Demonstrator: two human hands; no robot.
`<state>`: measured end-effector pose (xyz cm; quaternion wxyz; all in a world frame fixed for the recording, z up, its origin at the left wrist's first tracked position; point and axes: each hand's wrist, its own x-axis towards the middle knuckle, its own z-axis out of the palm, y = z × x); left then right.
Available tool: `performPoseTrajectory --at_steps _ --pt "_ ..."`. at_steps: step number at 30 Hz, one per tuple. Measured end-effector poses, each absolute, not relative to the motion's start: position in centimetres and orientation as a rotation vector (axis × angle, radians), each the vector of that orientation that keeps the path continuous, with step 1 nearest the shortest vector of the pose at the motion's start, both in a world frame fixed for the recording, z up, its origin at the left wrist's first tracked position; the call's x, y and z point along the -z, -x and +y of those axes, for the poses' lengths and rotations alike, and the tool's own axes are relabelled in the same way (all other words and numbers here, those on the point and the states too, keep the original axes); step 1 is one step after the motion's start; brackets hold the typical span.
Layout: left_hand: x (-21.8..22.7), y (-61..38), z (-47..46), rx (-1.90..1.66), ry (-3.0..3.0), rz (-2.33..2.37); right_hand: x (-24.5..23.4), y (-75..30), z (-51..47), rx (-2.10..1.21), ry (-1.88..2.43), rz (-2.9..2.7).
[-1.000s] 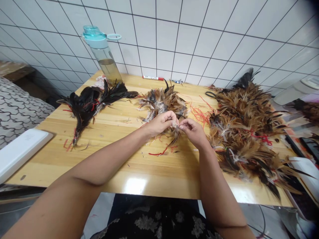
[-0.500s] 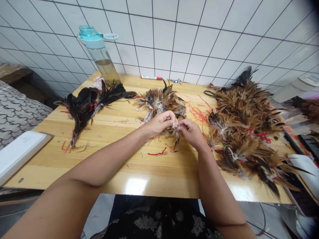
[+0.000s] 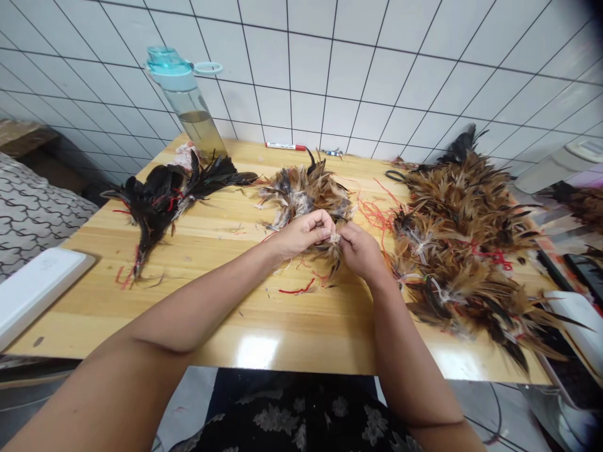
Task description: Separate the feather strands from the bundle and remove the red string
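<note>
Over the middle of the wooden table, my left hand and my right hand meet, both pinched on the pale quill end of a small bundle of brown feathers. The feather tips hang down toward the table below my fingers. Just behind my hands lies a loose heap of brown and grey feathers. Bits of red string lie on the wood under the bundle.
A large pile of brown feathers covers the right side. Black feathers lie at the left, near a water bottle. A red marker rests by the tiled wall. A white flat box sits at the left edge.
My hands stay together on the small bundle, with only slight finger shifts. The view has drifted a little.
</note>
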<state>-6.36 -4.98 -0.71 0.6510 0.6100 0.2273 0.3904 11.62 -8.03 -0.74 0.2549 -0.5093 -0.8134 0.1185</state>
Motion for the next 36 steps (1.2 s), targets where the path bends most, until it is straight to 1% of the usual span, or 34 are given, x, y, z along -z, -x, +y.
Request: performPoseTrajectory --at_steps 10,17,28,31,36 --pt "1.1 6.2 -4.9 -0.887 -1.496 0.558 -0.5 -11.3 -8.7 0.06 1.73 -2.448" --pt "0.9 6.2 -5.2 -0.837 -1.707 0.654 -0.5 -11.1 -8.6 0.147 1.828 -2.476" --pt "-0.6 6.2 -5.9 -0.786 -1.803 0.63 -0.2 -11.4 -8.5 0.107 1.915 -2.362" --pt "-0.3 6.1 -5.6 -0.852 -1.733 0.65 0.1 -11.6 -8.4 -0.016 1.88 -2.198" --pt "0.7 6.0 -4.6 -1.116 -1.465 0.785 0.5 -11.8 -8.0 -0.35 1.574 -1.773"
